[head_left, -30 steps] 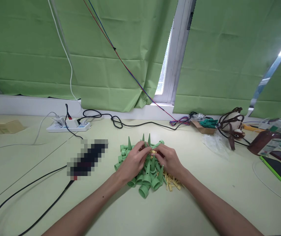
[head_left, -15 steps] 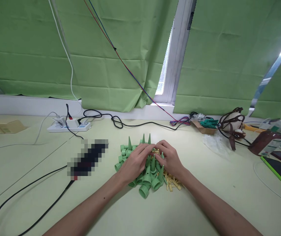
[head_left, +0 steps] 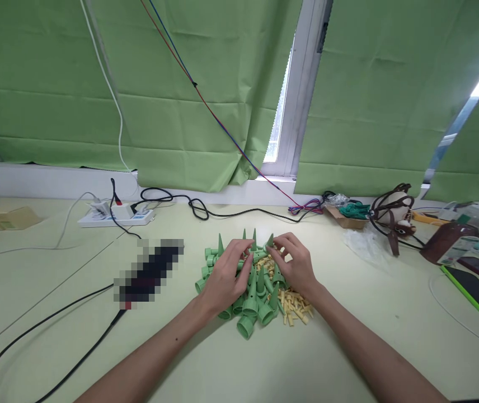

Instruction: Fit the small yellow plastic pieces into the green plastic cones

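A pile of green plastic pieces [head_left: 250,307], several with pointed cones and round hollow ends, lies on the table in front of me. Small pale-yellow pegs [head_left: 297,305] are heaped beside and among them. My left hand [head_left: 228,275] is over the left of the pile, thumb and forefinger curled close together; whatever is between their tips is too small to make out. On the right, my right hand [head_left: 297,264] pinches a green cone-shaped piece [head_left: 270,241] between thumb and fingers, its point upward. My hands are a short way apart, and both cover parts of the pile.
A blurred dark object [head_left: 153,273] with a black cable lies left of the pile. Behind it is a white power strip [head_left: 116,217]. Along the right are a cardboard box [head_left: 346,218], a clear plastic bag [head_left: 367,246], a brown container [head_left: 449,242] and a green-edged phone [head_left: 477,294].
My hands have drawn apart from where they met over the pile. A green cone now shows at my right fingertips, and more of the yellow pegs are uncovered.
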`<control>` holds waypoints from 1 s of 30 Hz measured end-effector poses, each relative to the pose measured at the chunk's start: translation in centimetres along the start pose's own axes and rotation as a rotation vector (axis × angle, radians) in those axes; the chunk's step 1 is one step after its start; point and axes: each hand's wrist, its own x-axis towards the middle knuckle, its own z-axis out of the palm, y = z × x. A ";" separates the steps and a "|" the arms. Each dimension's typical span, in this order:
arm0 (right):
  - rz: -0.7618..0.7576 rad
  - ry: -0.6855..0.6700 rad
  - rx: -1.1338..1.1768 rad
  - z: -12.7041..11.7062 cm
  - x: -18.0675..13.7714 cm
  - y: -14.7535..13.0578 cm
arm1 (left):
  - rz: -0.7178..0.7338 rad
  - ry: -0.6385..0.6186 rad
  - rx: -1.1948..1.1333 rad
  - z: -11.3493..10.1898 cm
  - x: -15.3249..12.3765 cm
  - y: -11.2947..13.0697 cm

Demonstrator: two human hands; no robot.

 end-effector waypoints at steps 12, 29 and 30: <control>0.530 0.327 0.242 -1.5 2.2 3.0 | 0.061 -0.039 0.008 0.2 -0.2 0.1; 0.321 -0.186 -0.199 3.4 7.5 5.9 | 0.343 -0.150 0.038 0.3 -0.4 1.6; 0.323 -0.200 -0.206 3.6 7.5 6.1 | 0.343 -0.162 0.047 0.3 -0.5 1.6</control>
